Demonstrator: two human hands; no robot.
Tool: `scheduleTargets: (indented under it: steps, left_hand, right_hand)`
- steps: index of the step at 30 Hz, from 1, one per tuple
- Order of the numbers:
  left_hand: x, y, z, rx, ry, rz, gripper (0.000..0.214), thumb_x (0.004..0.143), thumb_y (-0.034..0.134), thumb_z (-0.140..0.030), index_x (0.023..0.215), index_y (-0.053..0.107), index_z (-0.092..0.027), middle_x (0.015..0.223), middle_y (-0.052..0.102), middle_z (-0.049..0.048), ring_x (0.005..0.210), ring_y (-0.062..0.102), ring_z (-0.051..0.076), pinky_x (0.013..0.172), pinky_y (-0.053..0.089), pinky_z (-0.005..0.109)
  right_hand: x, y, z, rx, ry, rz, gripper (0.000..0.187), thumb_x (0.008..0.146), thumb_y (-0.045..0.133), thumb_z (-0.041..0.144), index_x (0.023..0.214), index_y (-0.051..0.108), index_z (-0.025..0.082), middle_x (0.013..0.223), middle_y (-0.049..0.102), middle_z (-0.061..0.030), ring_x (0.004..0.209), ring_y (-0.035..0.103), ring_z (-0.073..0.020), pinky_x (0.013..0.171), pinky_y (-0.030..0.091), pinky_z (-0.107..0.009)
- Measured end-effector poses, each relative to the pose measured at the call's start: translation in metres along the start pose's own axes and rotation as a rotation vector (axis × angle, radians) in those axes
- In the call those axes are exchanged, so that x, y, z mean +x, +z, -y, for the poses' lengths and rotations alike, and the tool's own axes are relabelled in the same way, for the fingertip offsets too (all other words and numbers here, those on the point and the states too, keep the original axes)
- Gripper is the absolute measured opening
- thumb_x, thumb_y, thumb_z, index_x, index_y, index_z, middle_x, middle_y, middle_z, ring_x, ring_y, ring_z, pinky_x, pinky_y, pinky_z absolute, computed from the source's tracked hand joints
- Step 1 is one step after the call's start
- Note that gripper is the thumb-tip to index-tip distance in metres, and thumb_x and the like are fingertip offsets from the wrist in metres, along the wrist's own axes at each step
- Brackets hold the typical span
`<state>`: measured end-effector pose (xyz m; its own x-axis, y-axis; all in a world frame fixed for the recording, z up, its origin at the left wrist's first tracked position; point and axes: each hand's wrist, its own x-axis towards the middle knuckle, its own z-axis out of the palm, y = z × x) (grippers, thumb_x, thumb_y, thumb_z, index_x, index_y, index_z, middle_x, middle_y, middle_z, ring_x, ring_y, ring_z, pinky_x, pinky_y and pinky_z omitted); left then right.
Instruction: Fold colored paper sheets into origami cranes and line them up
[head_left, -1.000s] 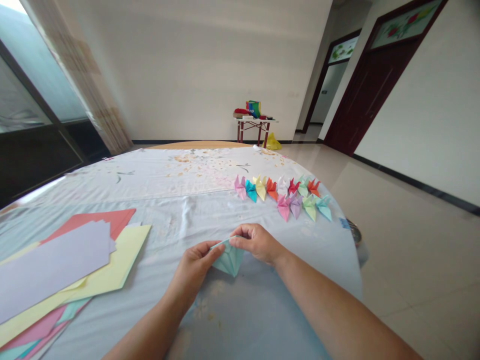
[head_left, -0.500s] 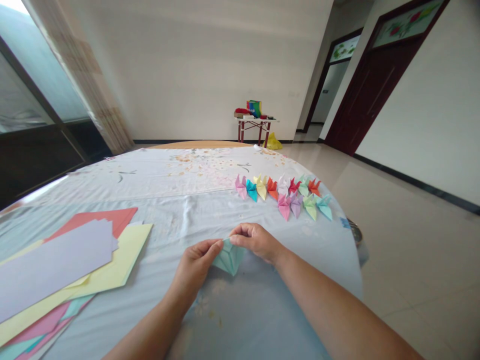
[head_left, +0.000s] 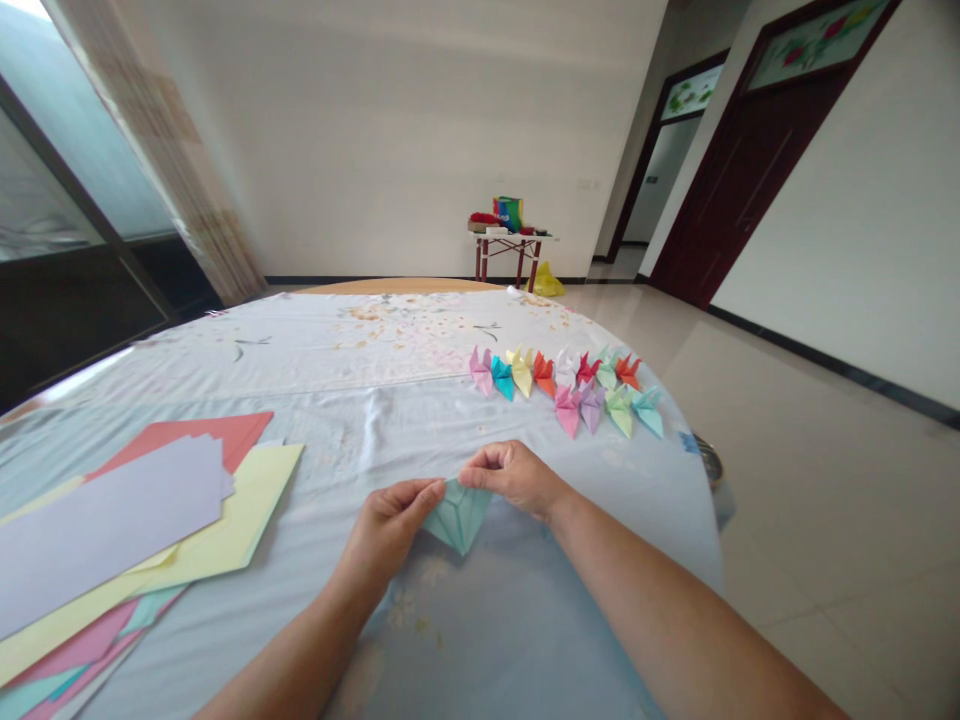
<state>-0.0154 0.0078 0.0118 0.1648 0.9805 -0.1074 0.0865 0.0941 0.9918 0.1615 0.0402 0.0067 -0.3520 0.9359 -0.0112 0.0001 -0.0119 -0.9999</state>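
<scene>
At nine o'clock from the mint folded paper (head_left: 459, 518), the coloured sheets (head_left: 135, 520) lie much as before; nearer, the left hand (head_left: 390, 520) pinches the paper's ten o'clock edge between thumb and forefinger. Held between both hands over the tablecloth (head_left: 525, 620), the paper shows more of its creased face than a second ago, when the left thumb reached farther across it. The right hand (head_left: 519, 480) pinches its one o'clock edge, with paper cranes (head_left: 568, 403) unmoved towards two o'clock.
</scene>
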Motion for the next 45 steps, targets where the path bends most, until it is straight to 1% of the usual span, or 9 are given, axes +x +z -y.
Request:
scheduleTargets:
  steps: [11, 16, 20, 30, 32, 36, 38, 43, 45]
  left_hand:
    - [0.001, -0.003, 0.0, -0.224, -0.062, 0.213, 0.03, 0.076, 0.058, -0.038, 0.091, 0.069, -0.014, 0.069, 0.068, 0.0049, 0.064, 0.057, 0.014, 0.066, 0.045, 0.026]
    - [0.001, 0.0, 0.002, -0.155, -0.088, 0.078, 0.031, 0.069, 0.063, -0.042, 0.077, 0.069, -0.012, 0.058, 0.062, 0.0022, 0.051, 0.05, 0.01, 0.049, 0.038, 0.02]
    - [0.002, 0.003, 0.002, -0.086, -0.06, -0.043, 0.029, 0.061, 0.07, -0.041, 0.066, 0.066, -0.013, 0.053, 0.06, -0.0003, 0.048, 0.048, 0.008, 0.046, 0.035, 0.018]
    - [0.004, -0.005, 0.004, -0.094, -0.069, 0.128, 0.04, 0.072, 0.059, -0.047, 0.088, 0.069, -0.012, 0.064, 0.067, 0.0052, 0.057, 0.057, 0.015, 0.055, 0.042, 0.025]
    - [0.006, -0.007, 0.005, -0.008, -0.004, 0.019, 0.038, 0.07, 0.061, -0.045, 0.089, 0.069, -0.014, 0.072, 0.069, 0.0059, 0.064, 0.059, 0.017, 0.061, 0.044, 0.026]
    - [0.004, -0.009, 0.001, 0.233, 0.232, -0.371, 0.036, 0.071, 0.061, -0.041, 0.1, 0.062, -0.019, 0.094, 0.067, 0.0057, 0.083, 0.06, 0.019, 0.075, 0.044, 0.028]
    - [0.0, -0.007, -0.002, 0.327, 0.283, -0.446, 0.03, 0.076, 0.055, -0.04, 0.096, 0.061, -0.019, 0.09, 0.066, 0.0054, 0.08, 0.059, 0.019, 0.072, 0.044, 0.028]
    - [-0.012, 0.008, -0.01, 0.157, 0.217, -0.194, 0.033, 0.079, 0.05, -0.041, 0.1, 0.06, -0.018, 0.093, 0.065, 0.0052, 0.086, 0.059, 0.02, 0.073, 0.044, 0.028]
    - [-0.014, 0.014, -0.013, 0.054, 0.142, -0.177, 0.038, 0.076, 0.054, -0.042, 0.104, 0.058, -0.018, 0.097, 0.065, 0.0051, 0.085, 0.059, 0.02, 0.075, 0.045, 0.029]
  right_hand:
    - [-0.001, -0.006, 0.002, -0.014, -0.007, 0.043, 0.034, 0.063, 0.069, 0.043, 0.073, 0.067, 0.011, 0.064, 0.063, -0.001, 0.057, 0.051, -0.0092, 0.058, 0.039, -0.022]
    - [-0.001, -0.001, 0.0, -0.108, -0.043, 0.041, 0.031, 0.067, 0.066, 0.041, 0.072, 0.064, 0.011, 0.061, 0.059, 0.0007, 0.054, 0.048, -0.0076, 0.054, 0.037, -0.02]
    - [-0.002, 0.004, -0.001, -0.156, -0.076, 0.046, 0.032, 0.068, 0.065, 0.042, 0.072, 0.064, 0.011, 0.059, 0.057, 0.0015, 0.053, 0.046, -0.007, 0.051, 0.035, -0.019]
    - [-0.001, -0.001, -0.002, -0.075, -0.026, 0.031, 0.037, 0.066, 0.066, 0.046, 0.075, 0.067, 0.011, 0.065, 0.063, -0.0016, 0.057, 0.052, -0.0101, 0.056, 0.04, -0.022]
    - [-0.001, 0.0, -0.003, -0.095, -0.07, -0.01, 0.035, 0.067, 0.065, 0.045, 0.076, 0.067, 0.011, 0.068, 0.065, -0.0023, 0.059, 0.054, -0.0108, 0.059, 0.041, -0.023]
    - [0.002, 0.001, -0.006, -0.154, -0.149, -0.137, 0.031, 0.071, 0.062, 0.042, 0.077, 0.068, 0.012, 0.073, 0.066, -0.0033, 0.066, 0.056, -0.0132, 0.064, 0.043, -0.025]
    - [0.002, 0.001, -0.005, -0.163, -0.165, -0.187, 0.031, 0.072, 0.061, 0.043, 0.078, 0.067, 0.013, 0.073, 0.066, -0.0033, 0.067, 0.057, -0.0138, 0.064, 0.043, -0.025]
    - [-0.007, 0.008, 0.007, -0.234, -0.251, -0.102, 0.032, 0.077, 0.057, 0.043, 0.091, 0.066, 0.016, 0.084, 0.065, -0.0046, 0.078, 0.058, -0.0157, 0.07, 0.045, -0.027]
    - [-0.012, 0.012, 0.014, -0.333, -0.369, -0.029, 0.027, 0.08, 0.054, 0.04, 0.093, 0.066, 0.019, 0.094, 0.063, -0.0053, 0.089, 0.056, -0.0166, 0.079, 0.043, -0.028]
